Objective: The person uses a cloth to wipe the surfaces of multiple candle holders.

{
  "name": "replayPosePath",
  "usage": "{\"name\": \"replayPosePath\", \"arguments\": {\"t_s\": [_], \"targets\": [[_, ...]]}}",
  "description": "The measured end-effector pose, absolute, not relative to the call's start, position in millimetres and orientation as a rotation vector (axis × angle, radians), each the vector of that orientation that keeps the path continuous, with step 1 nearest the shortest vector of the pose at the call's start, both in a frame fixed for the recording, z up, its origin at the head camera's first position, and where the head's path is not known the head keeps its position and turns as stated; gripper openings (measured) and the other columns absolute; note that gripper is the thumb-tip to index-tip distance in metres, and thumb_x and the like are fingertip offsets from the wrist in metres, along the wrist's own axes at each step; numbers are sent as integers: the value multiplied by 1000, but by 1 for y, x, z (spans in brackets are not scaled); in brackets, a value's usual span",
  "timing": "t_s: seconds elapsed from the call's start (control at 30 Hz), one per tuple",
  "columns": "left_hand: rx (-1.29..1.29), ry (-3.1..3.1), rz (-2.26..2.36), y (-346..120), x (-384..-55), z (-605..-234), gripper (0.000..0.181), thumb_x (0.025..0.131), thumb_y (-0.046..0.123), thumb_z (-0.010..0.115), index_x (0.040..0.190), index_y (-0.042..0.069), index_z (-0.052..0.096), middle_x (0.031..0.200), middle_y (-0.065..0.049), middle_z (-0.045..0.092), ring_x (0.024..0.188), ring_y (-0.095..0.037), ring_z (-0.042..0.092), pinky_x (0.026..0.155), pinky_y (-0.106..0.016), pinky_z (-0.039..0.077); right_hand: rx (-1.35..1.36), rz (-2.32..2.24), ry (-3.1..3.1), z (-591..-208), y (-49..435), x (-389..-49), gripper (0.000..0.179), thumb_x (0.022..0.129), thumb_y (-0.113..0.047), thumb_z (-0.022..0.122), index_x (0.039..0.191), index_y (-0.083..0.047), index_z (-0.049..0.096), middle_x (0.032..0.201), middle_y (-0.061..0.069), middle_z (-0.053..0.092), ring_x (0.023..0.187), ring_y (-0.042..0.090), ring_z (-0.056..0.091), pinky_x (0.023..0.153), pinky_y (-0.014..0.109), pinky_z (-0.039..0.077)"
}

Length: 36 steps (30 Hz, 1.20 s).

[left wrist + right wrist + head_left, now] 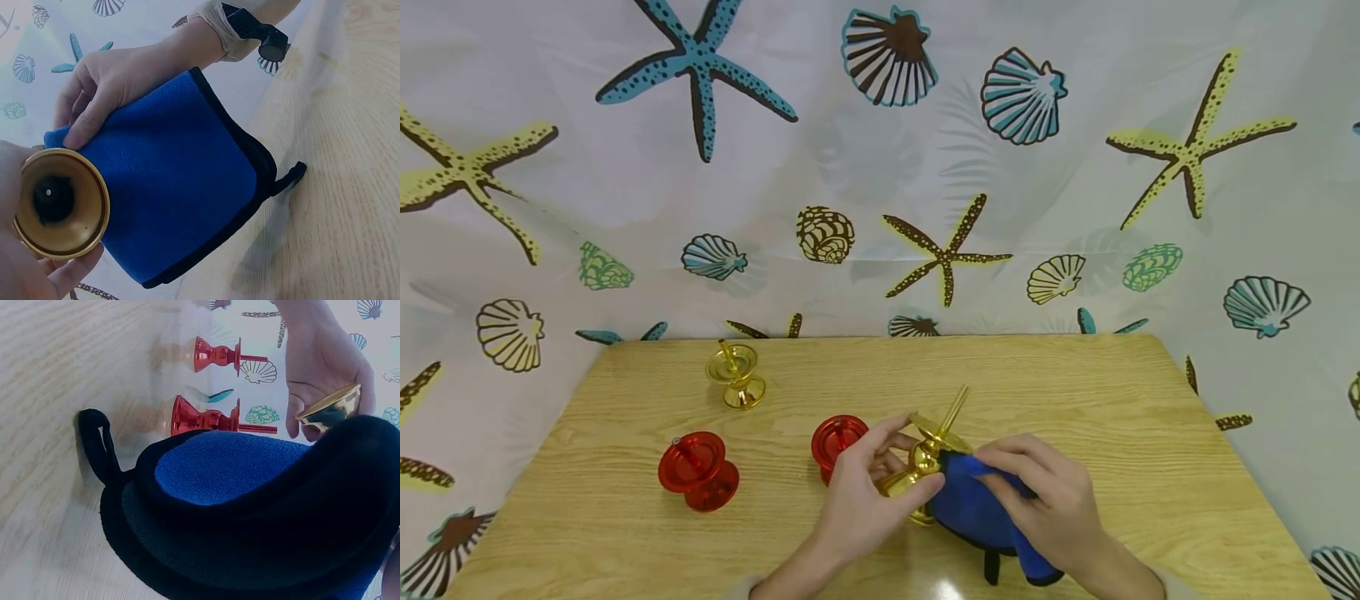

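Leaning between curled left fingers point(877, 435), a gold candlestick point(926, 455) against blue cloth point(966, 504) pinched in right fingers point(1018, 454)

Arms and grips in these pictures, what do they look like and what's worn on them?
The left grip and right grip are human and ungloved. Pale cuffs show on the left sleeve and right sleeve. At the right cuff sits a black device with a round end.
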<state>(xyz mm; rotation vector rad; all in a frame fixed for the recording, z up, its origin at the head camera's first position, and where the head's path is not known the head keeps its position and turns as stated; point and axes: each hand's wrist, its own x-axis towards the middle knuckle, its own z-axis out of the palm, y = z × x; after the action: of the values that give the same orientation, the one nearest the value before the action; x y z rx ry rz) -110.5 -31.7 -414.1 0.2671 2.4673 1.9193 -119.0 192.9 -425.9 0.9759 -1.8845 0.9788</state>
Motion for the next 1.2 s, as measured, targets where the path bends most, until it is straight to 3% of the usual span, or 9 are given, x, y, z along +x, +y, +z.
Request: {"name": "replayPosePath", "arguments": {"t_s": [0.17, 0.4, 0.6, 0.7, 0.83, 1.0, 1.2], "targets": [[300, 2614, 1854, -29, -107, -415, 67, 81, 25, 91, 143, 17, 65, 107, 1, 75, 82, -8, 63, 61, -22, 50, 963, 940, -1883, -426, 192, -118, 28, 104, -27, 67, 99, -2, 80, 91, 10, 76, 73, 19, 74, 70, 16, 59], [522, 3061, 1591, -27, -108, -423, 69, 75, 21, 92, 138, 9, 69, 101, 2, 80, 68, -1, 66, 62, -17, 50, 974, 914, -1920, -421, 186, -117, 27, 104, -27, 67, 98, -3, 80, 89, 8, 76, 71, 18, 73, 66, 18, 58], [663, 3271, 1331, -26, -111, -427, 68, 74, 23, 89, 135, 4, 70, 96, 0, 79, 65, -2, 60, 56, -13, 41, 921, 907, -2039, -419, 182, -115, 30, 104, -31, 66, 98, -6, 81, 89, 5, 75, 70, 13, 70, 63, 16, 56], [731, 3354, 1172, -25, -110, -428, 69, 73, 25, 91, 134, 2, 69, 94, -1, 78, 66, -6, 61, 54, -14, 39, 902, 882, -2095, -417, 180, -115, 12, 93, -18, 82, 98, -7, 81, 90, 3, 74, 71, 11, 70, 63, 15, 55], [783, 3423, 1017, -25, -110, -428, 69, 72, 27, 93, 132, 2, 70, 94, -1, 76, 64, -6, 60, 53, -13, 39, 901, 841, -2116, -413, 177, -116, 32, 70, 2, 93, 98, -8, 82, 90, 2, 74, 69, 9, 69, 60, 12, 52], [873, 3491, 813, -26, -110, -430, 71, 73, 31, 92, 134, 4, 70, 92, 1, 73, 60, -2, 50, 49, -11, 35, 887, 804, -2157, -408, 173, -115, 31, 70, 1, 94, 97, -10, 83, 89, -1, 74, 67, 6, 67, 58, 10, 50], [929, 3491, 742, -26, -109, -432, 73, 73, 31, 92, 137, 3, 68, 89, 2, 70, 61, -2, 47, 49, -10, 33, 866, 780, -2208, -406, 171, -114, 27, 71, -3, 94, 94, -11, 83, 90, -3, 74, 70, 6, 70, 61, 12, 53]]}}
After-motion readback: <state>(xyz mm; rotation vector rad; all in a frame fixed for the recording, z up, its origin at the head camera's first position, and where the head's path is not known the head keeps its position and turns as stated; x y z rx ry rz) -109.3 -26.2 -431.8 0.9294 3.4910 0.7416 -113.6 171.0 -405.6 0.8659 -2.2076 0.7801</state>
